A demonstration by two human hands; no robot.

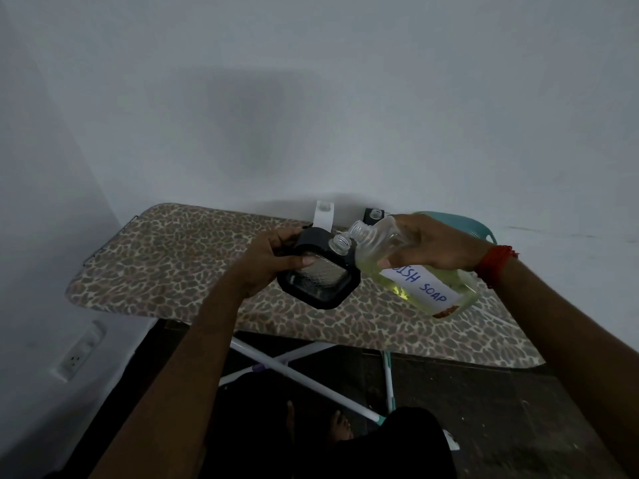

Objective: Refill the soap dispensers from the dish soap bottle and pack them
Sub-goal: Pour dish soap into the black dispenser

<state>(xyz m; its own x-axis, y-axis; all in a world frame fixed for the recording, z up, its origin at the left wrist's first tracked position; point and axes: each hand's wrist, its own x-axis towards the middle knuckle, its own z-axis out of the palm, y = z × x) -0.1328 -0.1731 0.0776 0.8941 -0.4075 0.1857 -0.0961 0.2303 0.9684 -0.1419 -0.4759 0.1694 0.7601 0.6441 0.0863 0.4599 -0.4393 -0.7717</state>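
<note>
Head view: leopard-print ironing board [173, 257] lies below both containers.
Left hand [269, 264]: fingers [297, 260] grip black-framed clear square soap dispenser [318, 278].
Right hand [435, 243]: fingers grip tilted clear dish soap bottle [425, 288], mouth beside dispenser's neck.

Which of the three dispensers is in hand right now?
The near black-framed dispenser, gripped by the left hand, neck beside the mouth of the dish soap bottle. The white dispenser and other black dispenser sit untouched behind.
</note>
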